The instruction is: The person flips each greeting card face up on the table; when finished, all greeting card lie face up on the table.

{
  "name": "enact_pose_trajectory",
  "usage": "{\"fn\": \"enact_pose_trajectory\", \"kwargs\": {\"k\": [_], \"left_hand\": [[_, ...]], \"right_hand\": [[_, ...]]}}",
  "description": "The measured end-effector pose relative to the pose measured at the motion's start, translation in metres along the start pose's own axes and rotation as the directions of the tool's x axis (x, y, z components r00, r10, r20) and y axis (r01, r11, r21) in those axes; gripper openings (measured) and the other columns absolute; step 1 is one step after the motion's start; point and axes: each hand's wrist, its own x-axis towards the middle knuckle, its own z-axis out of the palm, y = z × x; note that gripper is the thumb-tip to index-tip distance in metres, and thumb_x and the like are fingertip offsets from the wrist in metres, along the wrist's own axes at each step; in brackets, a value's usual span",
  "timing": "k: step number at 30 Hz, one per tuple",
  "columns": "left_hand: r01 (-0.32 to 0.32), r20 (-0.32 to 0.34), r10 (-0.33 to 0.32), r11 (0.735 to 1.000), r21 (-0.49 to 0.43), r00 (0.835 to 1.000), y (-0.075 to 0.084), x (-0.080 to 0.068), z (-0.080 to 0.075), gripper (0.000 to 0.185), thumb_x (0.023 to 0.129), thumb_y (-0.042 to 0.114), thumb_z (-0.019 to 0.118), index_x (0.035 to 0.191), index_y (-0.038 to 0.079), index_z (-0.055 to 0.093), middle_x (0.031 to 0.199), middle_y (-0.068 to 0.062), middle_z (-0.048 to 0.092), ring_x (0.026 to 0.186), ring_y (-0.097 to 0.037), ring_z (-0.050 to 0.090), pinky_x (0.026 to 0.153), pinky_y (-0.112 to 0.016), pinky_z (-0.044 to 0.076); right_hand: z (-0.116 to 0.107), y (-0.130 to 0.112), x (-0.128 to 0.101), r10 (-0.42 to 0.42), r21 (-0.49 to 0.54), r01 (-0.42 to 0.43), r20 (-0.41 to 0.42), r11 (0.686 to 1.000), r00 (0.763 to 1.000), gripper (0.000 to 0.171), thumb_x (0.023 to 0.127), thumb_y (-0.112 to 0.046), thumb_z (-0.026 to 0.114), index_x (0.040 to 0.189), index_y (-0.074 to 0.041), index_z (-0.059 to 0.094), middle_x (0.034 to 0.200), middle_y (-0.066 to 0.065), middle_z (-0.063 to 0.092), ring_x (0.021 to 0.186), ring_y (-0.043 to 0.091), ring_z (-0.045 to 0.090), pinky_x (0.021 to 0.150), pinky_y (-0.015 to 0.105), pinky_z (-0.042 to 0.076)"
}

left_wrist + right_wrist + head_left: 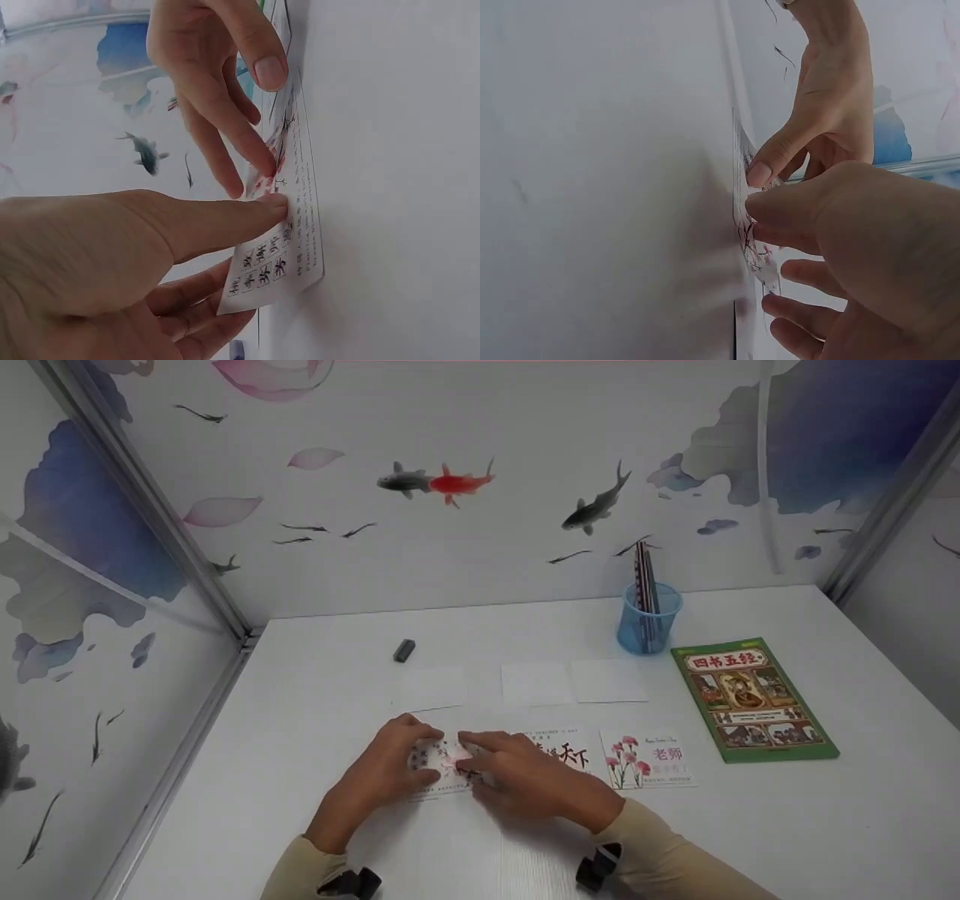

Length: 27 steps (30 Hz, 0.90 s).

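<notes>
A white printed card (pixel 255 274) with handwritten characters and small reddish flowers lies low over the white table, its left end curved up. My left hand (pixel 382 761) grips that end, the thumb on the printed face and the fingers behind it. Over the card's other side is my right hand (pixel 525 776), fingers loosely extended and the index fingertip touching the print in the left wrist view. Partly covered by the right hand, a second card (pixel 574 761) with large dark characters lies beside it. A card with pink flowers (pixel 667 761) is farther right.
Behind the hands lie blank white cards (pixel 536 684) in a row. A dark eraser-like block (pixel 405 650) sits at the back left. Toward the back right stands a blue cup (pixel 646 634) of pencils, with a green-edged book (pixel 754 701) in front. Patterned panels (pixel 487 547) enclose the table.
</notes>
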Motion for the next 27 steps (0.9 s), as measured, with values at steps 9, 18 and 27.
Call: {"fn": "enact_pose_trajectory", "kwargs": {"k": [9, 18, 27], "left_hand": [[-0.005, 0.011, 0.005, 0.999, 0.037, 1.0, 0.002, -0.001, 0.0, 0.037, 0.089, 0.009, 0.09, 0.123, 0.005, 0.077, 0.131, -0.013, 0.063, 0.136, -0.037, 0.055, 0.112, -0.054, 0.054], [-0.064, 0.022, 0.063, 0.998, 0.022, 0.998, 0.007, 0.002, -0.006, 0.035, 0.092, 0.004, 0.084, 0.125, 0.006, 0.076, 0.131, -0.013, 0.069, 0.137, -0.037, 0.059, 0.115, -0.055, 0.052], [-0.137, -0.016, 0.139, 0.987, 0.079, 0.99, 0.038, 0.037, 0.014, 0.031, 0.101, 0.02, 0.079, 0.131, 0.012, 0.076, 0.136, -0.007, 0.071, 0.137, -0.029, 0.062, 0.116, -0.048, 0.054]], "right_hand": [[0.003, 0.0, -0.001, -0.033, -0.037, 0.032, -0.018, 0.999, 0.999, 0.04, 0.113, -0.021, 0.059, 0.152, -0.019, 0.065, 0.162, 0.008, 0.057, 0.153, 0.031, 0.051, 0.121, 0.063, 0.044], [-0.004, 0.003, 0.0, -0.033, 0.06, 0.034, -0.03, 0.998, 0.999, 0.041, 0.114, -0.02, 0.055, 0.154, -0.018, 0.06, 0.165, 0.01, 0.053, 0.156, 0.03, 0.046, 0.123, 0.064, 0.04], [-0.037, 0.047, -0.029, 0.06, 0.166, -0.042, -0.109, 0.985, 0.992, 0.045, 0.112, -0.019, 0.061, 0.155, -0.009, 0.058, 0.167, 0.017, 0.048, 0.157, 0.038, 0.043, 0.123, 0.07, 0.037]]}}
